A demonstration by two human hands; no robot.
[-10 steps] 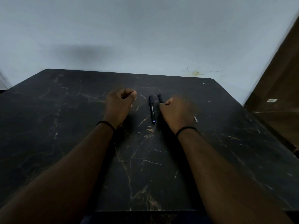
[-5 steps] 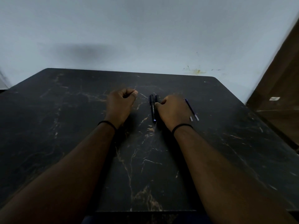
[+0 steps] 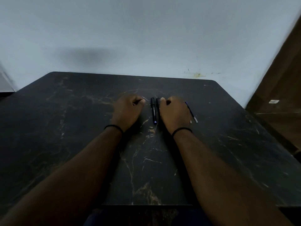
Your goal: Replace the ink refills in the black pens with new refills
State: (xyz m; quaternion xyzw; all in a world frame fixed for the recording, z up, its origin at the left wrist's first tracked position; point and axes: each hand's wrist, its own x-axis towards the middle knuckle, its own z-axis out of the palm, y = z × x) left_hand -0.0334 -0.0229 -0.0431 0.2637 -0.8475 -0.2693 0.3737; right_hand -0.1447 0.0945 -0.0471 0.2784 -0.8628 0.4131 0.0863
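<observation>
Two black pens lie side by side on the dark marble table [image 3: 65, 128], pointing away from me. The left pen [image 3: 154, 110] shows fully, with a blue end toward me. The right pen [image 3: 158, 103] is partly hidden by my right hand [image 3: 175, 113], whose thumb touches it. My right hand is curled, resting on the table. My left hand [image 3: 127, 111] rests as a closed fist to the left of the pens, holding nothing. Thin blue refills [image 3: 191, 111] with white tips lie just right of my right hand.
A pale wall stands behind the table. A brown wooden panel [image 3: 280, 103] rises at the right edge. The table's rounded far corners and near edge are in view.
My right hand has shifted left toward the pens, uncovering the refills on its right. My left hand has stayed in place.
</observation>
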